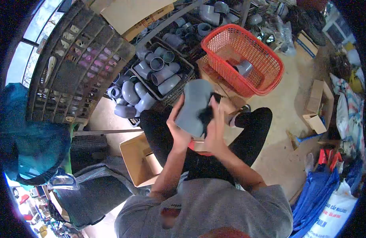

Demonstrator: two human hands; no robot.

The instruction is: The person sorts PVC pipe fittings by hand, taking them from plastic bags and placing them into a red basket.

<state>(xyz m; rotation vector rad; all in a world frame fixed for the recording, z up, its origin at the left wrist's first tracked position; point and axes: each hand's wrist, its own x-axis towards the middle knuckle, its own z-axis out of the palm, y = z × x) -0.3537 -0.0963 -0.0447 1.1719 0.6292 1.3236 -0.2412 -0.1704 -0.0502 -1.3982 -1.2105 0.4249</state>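
Observation:
A large grey plastic pipe fitting (pixel 195 105) is held up in front of me, above my lap. My left hand (pixel 178 126) is wrapped around its left side, fingers against the wall. On the other side, my right hand (pixel 217 126) presses a soft-looking black piece (pixel 206 114), perhaps a cloth, against the fitting. That black piece is blurred, so its exact kind does not show. Beyond the hands stands a red plastic basket (pixel 266 59) with one grey pipe fitting (pixel 244 68) lying inside.
A dark crate (pixel 187 81) of grey fittings stands ahead-left, with more elbow fittings (pixel 131 93) beside it. An open cardboard box (pixel 137 164) sits by my left leg. Another cardboard box (pixel 319 105) and a blue tarp (pixel 317 194) lie to the right. A plastic rack (pixel 77 75) rises at left.

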